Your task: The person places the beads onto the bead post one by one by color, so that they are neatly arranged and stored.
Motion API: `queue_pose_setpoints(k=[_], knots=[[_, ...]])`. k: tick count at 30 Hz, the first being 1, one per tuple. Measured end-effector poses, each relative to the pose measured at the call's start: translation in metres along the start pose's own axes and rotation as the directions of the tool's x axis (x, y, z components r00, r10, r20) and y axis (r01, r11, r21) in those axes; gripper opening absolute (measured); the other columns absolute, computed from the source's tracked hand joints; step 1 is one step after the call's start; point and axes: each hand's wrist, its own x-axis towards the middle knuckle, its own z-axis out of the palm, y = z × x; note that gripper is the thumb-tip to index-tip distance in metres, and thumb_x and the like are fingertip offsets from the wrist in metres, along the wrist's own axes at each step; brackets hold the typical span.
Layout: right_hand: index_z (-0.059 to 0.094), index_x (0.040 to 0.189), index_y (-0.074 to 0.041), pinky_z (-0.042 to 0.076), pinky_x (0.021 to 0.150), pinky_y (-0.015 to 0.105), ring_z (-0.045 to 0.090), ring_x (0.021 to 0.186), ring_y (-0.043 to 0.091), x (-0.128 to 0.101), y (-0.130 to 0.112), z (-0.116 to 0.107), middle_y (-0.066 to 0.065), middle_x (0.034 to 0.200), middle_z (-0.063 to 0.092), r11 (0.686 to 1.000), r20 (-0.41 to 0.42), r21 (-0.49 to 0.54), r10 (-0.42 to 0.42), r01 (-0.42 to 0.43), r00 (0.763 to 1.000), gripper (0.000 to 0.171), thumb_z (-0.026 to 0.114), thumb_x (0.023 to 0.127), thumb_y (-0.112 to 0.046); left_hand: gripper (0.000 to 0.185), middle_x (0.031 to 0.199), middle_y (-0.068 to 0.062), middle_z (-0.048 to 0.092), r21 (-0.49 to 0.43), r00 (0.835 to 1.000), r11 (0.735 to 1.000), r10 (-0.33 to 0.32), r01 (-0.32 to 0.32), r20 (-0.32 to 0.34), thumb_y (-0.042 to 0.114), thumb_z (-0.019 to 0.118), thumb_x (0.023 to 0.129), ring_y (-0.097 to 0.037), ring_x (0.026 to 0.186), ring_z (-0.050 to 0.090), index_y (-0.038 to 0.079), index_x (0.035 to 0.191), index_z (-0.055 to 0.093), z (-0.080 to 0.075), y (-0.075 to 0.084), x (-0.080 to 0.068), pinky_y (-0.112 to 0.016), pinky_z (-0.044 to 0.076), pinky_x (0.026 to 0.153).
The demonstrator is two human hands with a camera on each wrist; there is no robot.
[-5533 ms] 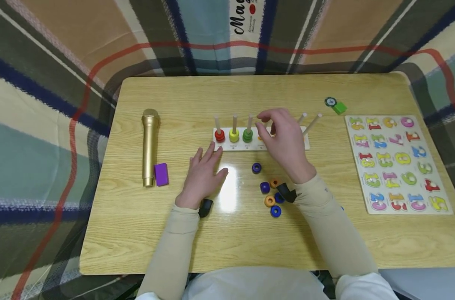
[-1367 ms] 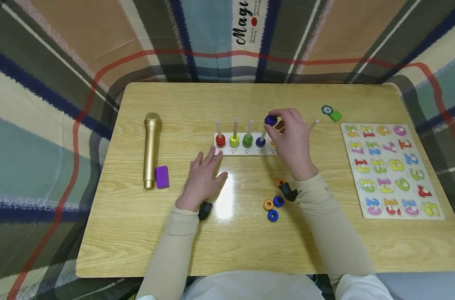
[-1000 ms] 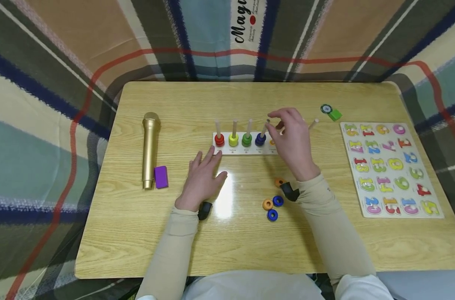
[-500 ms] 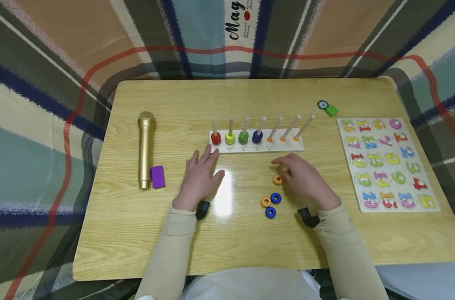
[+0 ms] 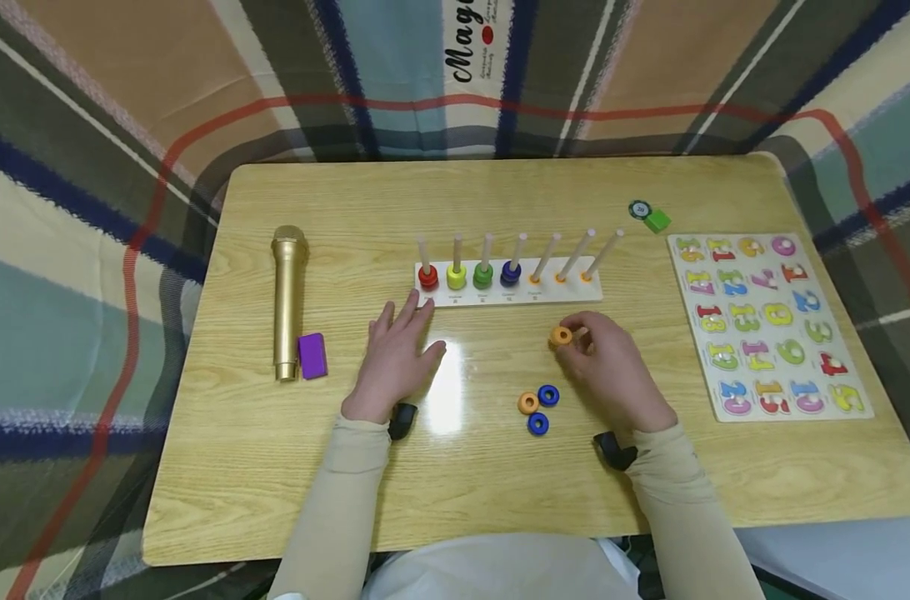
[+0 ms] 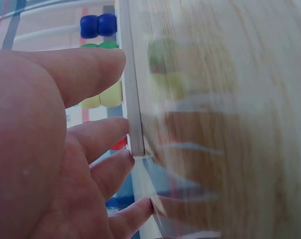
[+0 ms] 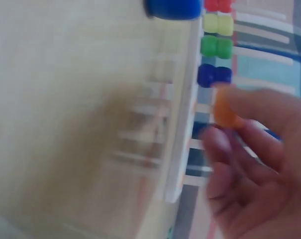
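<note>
My right hand (image 5: 608,362) pinches an orange ring bead (image 5: 561,336) between thumb and fingers, in front of the white peg board (image 5: 575,291). The same orange bead (image 7: 226,107) shows blurred in the right wrist view. My left hand (image 5: 395,358) lies with fingers spread, fingertips at the board's front left edge. Red beads (image 5: 428,277), yellow beads (image 5: 457,277), green beads (image 5: 482,276) and dark blue beads (image 5: 511,274) sit on the pegs from the left, paired in the right wrist view. The three pegs on the right are bare.
Loose on the table lie an orange bead (image 5: 528,403) and two blue beads (image 5: 548,395). A gold microphone (image 5: 287,304) and purple block (image 5: 312,356) are at left. A number puzzle board (image 5: 770,327), green block (image 5: 657,221) and round token (image 5: 639,209) are at right.
A second dark blue bead went onto the fourth peg and my right hand let go. It drew back, picked up an orange bead and now lifts it toward the board. The left hand stays.
</note>
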Motion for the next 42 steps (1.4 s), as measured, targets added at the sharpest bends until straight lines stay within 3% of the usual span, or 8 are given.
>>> queue_pose_setpoints(k=[3,8,12,18,35,38,40,42], knots=[[0.061,0.126,-0.002,0.046,0.068,0.019,0.060,0.083,0.018,0.008,-0.006,-0.007,0.014,0.113,0.066,0.995,-0.202,0.067,-0.056,0.071,0.978,0.031,0.069,0.096,-0.009,0.069,0.173,0.000,0.007,0.005,1.000,1.000,0.000,0.000,-0.003,0.044,0.053,0.103,-0.042,0.159,0.001,0.023,0.163,0.027,0.000,0.000,0.000,-0.068,0.002,0.125],[0.058,0.124,-0.001,0.040,0.063,0.011,0.056,0.080,0.010,0.030,-0.029,-0.018,0.013,0.119,0.067,0.980,-0.438,0.124,-0.086,0.155,0.895,0.033,0.071,0.095,-0.010,0.069,0.173,0.001,0.007,0.005,1.000,1.000,-0.006,0.006,0.001,0.044,0.054,0.103,-0.042,0.159,0.001,0.024,0.163,0.027,0.000,0.000,-0.002,-0.068,0.001,0.125],[0.059,0.125,-0.001,0.040,0.065,0.014,0.057,0.080,0.014,0.047,-0.047,-0.023,0.013,0.121,0.066,0.975,-0.496,0.124,-0.098,0.182,0.863,0.032,0.070,0.096,-0.012,0.069,0.173,0.001,0.007,0.007,1.000,1.000,-0.006,0.006,0.007,0.044,0.054,0.103,-0.042,0.159,0.001,0.024,0.163,0.027,0.001,0.000,-0.002,-0.068,0.002,0.125],[0.061,0.125,-0.001,0.040,0.067,0.022,0.061,0.082,0.024,0.061,-0.057,-0.025,0.014,0.121,0.066,0.982,-0.510,0.084,-0.104,0.170,0.854,0.031,0.068,0.098,-0.014,0.068,0.173,0.000,0.008,0.014,1.000,1.000,0.005,-0.005,0.014,0.044,0.054,0.103,-0.043,0.159,0.003,0.024,0.163,0.028,0.003,0.001,-0.001,-0.068,0.004,0.125],[0.065,0.124,-0.002,0.041,0.068,0.025,0.062,0.083,0.025,0.048,-0.058,-0.032,0.016,0.121,0.064,0.988,-0.458,0.029,-0.121,0.150,0.881,0.029,0.067,0.099,-0.015,0.068,0.173,0.001,0.008,-0.003,1.000,1.000,0.000,0.000,-0.002,0.043,0.054,0.103,-0.042,0.159,0.001,0.024,0.163,0.028,0.002,-0.001,-0.002,-0.067,0.002,0.126],[0.067,0.121,-0.002,0.041,0.065,0.028,0.059,0.078,0.024,0.033,-0.055,-0.031,0.016,0.115,0.068,0.982,-0.342,-0.048,-0.185,0.180,0.921,0.025,0.068,0.098,-0.013,0.068,0.173,0.001,0.007,-0.008,1.000,1.000,0.003,-0.003,-0.006,0.043,0.054,0.103,-0.042,0.159,0.001,0.024,0.163,0.027,0.002,-0.001,-0.001,-0.068,0.001,0.125],[0.068,0.119,-0.003,0.045,0.065,0.032,0.059,0.078,0.023,0.019,-0.050,-0.026,0.014,0.112,0.070,0.970,-0.198,-0.119,-0.234,0.213,0.952,0.024,0.069,0.097,-0.015,0.069,0.173,0.001,0.007,-0.003,1.000,1.000,0.006,-0.006,-0.008,0.043,0.054,0.103,-0.042,0.159,0.001,0.024,0.163,0.027,0.001,-0.002,-0.001,-0.068,0.001,0.125],[0.069,0.119,-0.005,0.052,0.068,0.037,0.063,0.081,0.023,0.004,-0.044,-0.017,0.011,0.110,0.071,0.949,-0.023,-0.178,-0.269,0.261,0.963,0.026,0.071,0.096,-0.018,0.069,0.173,0.001,0.007,0.004,1.000,1.000,0.009,-0.009,-0.006,0.044,0.054,0.103,-0.042,0.159,0.001,0.024,0.163,0.027,0.000,-0.001,0.000,-0.068,0.002,0.125]])
